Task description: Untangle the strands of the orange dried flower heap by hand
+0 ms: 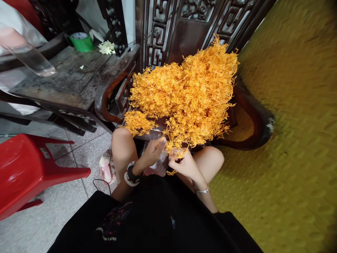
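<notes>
A tall heap of orange, frilly, stringy sprigs (195,91) fills the seat of a dark carved wooden chair (252,137) in front of my knees. A smaller clump of the same orange sprigs (139,123) lies at its left. At the heap's near edge, my right hand (185,163) is closed around some orange sprigs, with strands showing above and below the fingers. My left hand (154,151) is just to its left, thumb and fingers pinched together. A speck of orange shows by its fingers, but what it pinches is too small to make out.
To the left, a dark wooden table (68,88) bears a green tape roll (82,42), pale flowers (106,47) and a clear plastic bottle or cup (34,59). A red plastic stool (23,168) stands at lower left. A yellow textured surface (289,168) fills the right.
</notes>
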Motion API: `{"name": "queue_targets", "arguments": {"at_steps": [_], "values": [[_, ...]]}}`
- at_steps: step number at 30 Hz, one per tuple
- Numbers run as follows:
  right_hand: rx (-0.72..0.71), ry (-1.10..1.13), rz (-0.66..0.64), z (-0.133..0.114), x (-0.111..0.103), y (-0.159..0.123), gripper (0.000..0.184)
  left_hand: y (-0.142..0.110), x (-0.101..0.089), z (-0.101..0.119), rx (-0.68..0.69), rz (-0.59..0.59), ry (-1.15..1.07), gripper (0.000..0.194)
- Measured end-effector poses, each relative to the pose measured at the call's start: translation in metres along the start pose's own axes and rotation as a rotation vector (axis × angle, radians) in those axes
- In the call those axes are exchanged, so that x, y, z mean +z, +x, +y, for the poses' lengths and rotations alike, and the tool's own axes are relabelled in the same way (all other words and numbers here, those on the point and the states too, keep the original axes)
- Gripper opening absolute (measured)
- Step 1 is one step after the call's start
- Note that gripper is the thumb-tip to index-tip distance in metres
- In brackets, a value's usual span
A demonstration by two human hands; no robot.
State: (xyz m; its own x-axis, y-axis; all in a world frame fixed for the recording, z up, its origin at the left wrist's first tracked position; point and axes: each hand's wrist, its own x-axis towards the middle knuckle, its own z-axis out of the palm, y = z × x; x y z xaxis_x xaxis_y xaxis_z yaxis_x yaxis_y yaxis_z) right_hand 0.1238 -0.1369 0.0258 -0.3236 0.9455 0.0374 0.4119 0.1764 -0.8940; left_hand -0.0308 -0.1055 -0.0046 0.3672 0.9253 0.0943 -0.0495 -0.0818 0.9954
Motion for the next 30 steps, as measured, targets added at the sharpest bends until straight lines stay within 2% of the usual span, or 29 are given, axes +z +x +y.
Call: {"name": "queue_targets", "arguments": {"at_steps": [3,6,11,14,17,19,21,23,27,30], "values": [[-0.039,-0.159,-0.010,0.001,-0.001,-0.001,0.019,-0.002,-0.001,0.006,0.052,0.052,0.238,0.045],[-0.048,-0.154,0.011,0.001,-0.001,0.000,0.019,-0.001,0.001,0.010,0.048,0.106,0.277,0.041],[0.062,0.182,0.171,-0.001,0.014,0.002,0.009,0.000,0.001,0.005,0.101,0.117,0.120,0.038],[0.179,0.454,0.181,-0.001,0.027,0.002,0.021,0.000,-0.001,0.000,0.058,0.128,0.033,0.040],[0.259,0.710,0.277,-0.002,0.039,0.003,0.034,-0.001,-0.001,-0.001,-0.016,0.172,-0.043,0.043],[0.270,0.832,0.308,-0.004,0.045,0.004,0.039,-0.002,0.002,0.001,-0.068,0.244,-0.129,0.045],[0.233,0.901,0.266,-0.006,0.049,0.005,0.043,-0.002,0.006,0.005,-0.153,0.312,-0.304,0.045],[0.181,0.936,0.210,-0.008,0.051,0.005,0.045,-0.001,0.009,0.009,-0.261,0.328,-0.522,0.045],[0.111,0.974,0.126,-0.009,0.050,0.001,0.045,0.002,0.009,0.015,-0.431,0.192,-0.801,0.040],[0.029,0.926,0.072,-0.008,0.047,-0.004,0.044,0.006,0.005,0.018,-0.491,0.098,-0.945,0.042]]}}
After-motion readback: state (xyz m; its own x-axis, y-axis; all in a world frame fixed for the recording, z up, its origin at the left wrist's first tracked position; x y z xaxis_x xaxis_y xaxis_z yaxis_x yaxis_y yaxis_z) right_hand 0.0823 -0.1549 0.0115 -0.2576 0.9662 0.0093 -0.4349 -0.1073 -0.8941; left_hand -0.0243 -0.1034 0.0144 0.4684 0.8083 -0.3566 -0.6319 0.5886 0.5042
